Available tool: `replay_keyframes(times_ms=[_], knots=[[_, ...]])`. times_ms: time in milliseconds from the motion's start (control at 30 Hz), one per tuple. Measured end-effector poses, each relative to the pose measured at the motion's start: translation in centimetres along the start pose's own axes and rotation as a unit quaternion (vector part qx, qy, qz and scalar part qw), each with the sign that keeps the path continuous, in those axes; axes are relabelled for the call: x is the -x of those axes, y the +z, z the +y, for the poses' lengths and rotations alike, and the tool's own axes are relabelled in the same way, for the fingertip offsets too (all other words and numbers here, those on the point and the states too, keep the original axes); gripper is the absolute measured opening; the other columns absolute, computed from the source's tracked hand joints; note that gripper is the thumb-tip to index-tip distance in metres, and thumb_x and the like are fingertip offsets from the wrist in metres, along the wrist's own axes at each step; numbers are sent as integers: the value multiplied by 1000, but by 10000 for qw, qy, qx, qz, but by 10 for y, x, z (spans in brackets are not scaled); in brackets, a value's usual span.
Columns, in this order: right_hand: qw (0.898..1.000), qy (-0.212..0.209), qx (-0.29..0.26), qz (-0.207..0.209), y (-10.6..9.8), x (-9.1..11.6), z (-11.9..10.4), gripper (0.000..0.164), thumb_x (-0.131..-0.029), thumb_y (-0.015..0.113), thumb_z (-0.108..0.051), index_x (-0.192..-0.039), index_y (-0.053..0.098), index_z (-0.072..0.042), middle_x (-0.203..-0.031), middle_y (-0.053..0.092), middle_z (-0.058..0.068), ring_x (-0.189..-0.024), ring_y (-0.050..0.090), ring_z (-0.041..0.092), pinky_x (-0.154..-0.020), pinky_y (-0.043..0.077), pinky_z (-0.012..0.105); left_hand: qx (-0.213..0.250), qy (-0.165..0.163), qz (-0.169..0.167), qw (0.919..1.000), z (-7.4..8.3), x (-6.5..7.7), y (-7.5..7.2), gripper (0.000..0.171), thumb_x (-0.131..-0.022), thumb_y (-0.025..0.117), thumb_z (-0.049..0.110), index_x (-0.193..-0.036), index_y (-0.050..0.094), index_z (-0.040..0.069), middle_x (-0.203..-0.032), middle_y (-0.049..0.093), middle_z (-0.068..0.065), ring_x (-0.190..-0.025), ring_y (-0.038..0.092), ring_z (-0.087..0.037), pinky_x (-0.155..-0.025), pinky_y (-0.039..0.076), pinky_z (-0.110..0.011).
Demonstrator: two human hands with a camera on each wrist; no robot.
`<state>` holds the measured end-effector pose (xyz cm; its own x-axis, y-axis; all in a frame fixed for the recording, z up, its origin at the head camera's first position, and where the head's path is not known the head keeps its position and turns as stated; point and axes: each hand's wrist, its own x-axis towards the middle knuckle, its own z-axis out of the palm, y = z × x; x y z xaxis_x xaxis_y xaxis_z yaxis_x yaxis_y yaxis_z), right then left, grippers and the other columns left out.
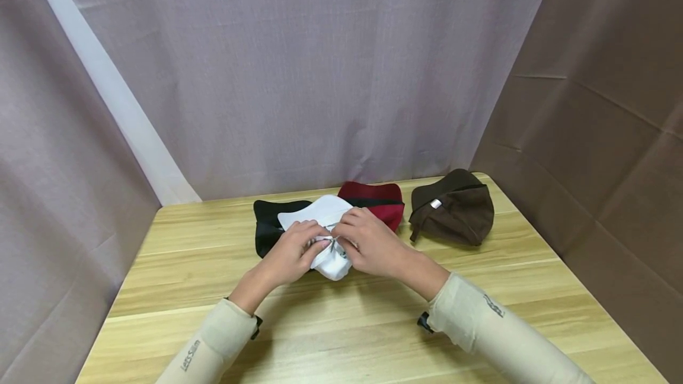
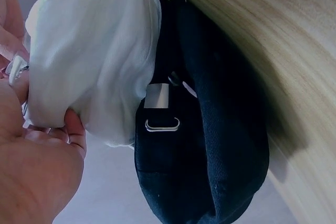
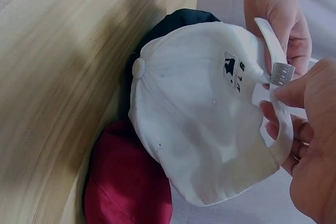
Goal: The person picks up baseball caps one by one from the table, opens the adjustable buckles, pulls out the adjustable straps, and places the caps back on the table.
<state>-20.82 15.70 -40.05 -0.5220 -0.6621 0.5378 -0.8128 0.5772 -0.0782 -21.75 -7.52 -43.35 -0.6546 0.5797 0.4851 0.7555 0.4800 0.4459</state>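
Note:
Both hands hold a white baseball cap by the back of its band, its brim pointing to the far side of the table. The right hand pinches the back strap beside a silver metal buckle; a loose strap end sticks out past the buckle. The left hand grips the other side of the band, fingers curled on the fabric. Small dark embroidery shows near the cap's rear opening. Just behind and left is a black cap, partly covered by the white one.
A dark red cap lies behind the right hand, overlapped by it in the head view. Farther right, a brown cap with a small white tag rests near the table's back corner. Curtains hang behind the wooden table.

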Motion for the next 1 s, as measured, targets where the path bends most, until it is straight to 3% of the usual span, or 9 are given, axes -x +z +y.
replay_keyframes(times_ms=[300, 1000], knots=[[9999, -9, 72, -89, -1, -2, -2, 7, -97, 70, -7, -97, 74, -14, -93, 75, -2, -100, 66, 19, -93, 53, 40, 0, -30, 7, 10000, 0, -1, 0, 12, -108, 64, 21, -111, 75, 17, -101, 73, 6, -89, 59, -10, -82, 45, -31], [10000, 50, -22, -35, 0, -1, 1, 20, -92, 67, 1, -97, 79, -13, -88, 74, -2, -95, 64, 18, -85, 50, 38, -45, 4, -28, 10000, -2, -1, 2, 10, -107, 65, 20, -109, 75, 17, -100, 73, 5, -90, 61, -11, -83, 46, -32]])
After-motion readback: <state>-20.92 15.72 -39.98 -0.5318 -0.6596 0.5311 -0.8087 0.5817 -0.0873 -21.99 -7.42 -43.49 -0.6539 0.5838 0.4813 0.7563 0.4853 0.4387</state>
